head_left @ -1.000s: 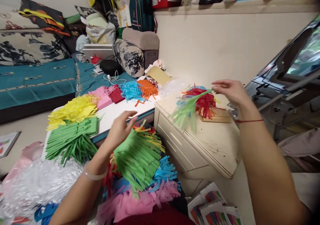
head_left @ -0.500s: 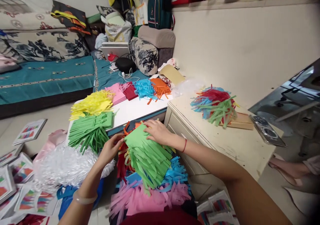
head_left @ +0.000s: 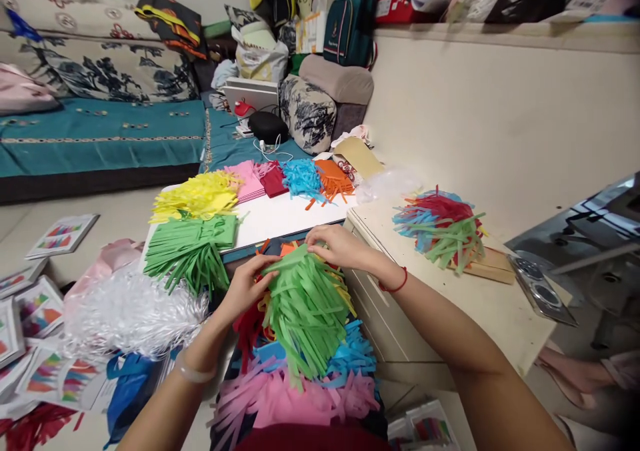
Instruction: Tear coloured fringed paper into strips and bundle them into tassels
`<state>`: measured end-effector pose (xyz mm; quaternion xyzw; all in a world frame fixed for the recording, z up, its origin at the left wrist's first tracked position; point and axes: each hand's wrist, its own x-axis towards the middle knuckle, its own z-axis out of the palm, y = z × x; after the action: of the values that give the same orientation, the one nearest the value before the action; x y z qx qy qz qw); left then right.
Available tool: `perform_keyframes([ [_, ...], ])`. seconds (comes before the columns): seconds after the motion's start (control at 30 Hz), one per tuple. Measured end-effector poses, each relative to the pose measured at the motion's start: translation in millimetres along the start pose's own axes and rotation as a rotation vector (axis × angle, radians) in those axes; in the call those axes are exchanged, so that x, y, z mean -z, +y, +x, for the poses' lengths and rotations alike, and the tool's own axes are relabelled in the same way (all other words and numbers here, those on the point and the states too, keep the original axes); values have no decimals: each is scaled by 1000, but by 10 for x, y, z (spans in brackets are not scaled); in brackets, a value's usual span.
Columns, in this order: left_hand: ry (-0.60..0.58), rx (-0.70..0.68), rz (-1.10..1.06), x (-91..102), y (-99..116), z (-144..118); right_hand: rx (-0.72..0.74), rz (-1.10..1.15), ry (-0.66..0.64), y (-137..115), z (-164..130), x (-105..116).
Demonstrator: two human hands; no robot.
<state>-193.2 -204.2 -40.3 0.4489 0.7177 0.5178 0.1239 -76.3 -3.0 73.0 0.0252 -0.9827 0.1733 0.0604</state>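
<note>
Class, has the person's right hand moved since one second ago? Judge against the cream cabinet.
Yes, leftward and closer in: the right hand was over the cream cabinet; now it is at the green fringed paper.

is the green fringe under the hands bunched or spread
Spread: the green fringe fans out downward over the blue fringe, while the left hand and right hand are at its top edge.
</note>
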Motion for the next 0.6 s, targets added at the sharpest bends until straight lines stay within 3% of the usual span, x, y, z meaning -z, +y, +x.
perform_keyframes([
  [0.13, 110, -7, 40, -80, 75, 44, 31, -170, 163, -263, -102, -313],
  [0.2, 153, -21, 42, -97, 100, 44, 71, -202, 186, -410, -139, -536],
  [0.3, 136, -58, 10, -98, 127, 13, 8, -250, 187, -494, -139, -740],
  [0.43, 54, -77, -18, -87, 134, -89, -28, -283, 126, -360, -94, -629],
  [0.6, 112, -208, 224, -97, 117, -222, -78, -119, -8, -254, -52, -288],
])
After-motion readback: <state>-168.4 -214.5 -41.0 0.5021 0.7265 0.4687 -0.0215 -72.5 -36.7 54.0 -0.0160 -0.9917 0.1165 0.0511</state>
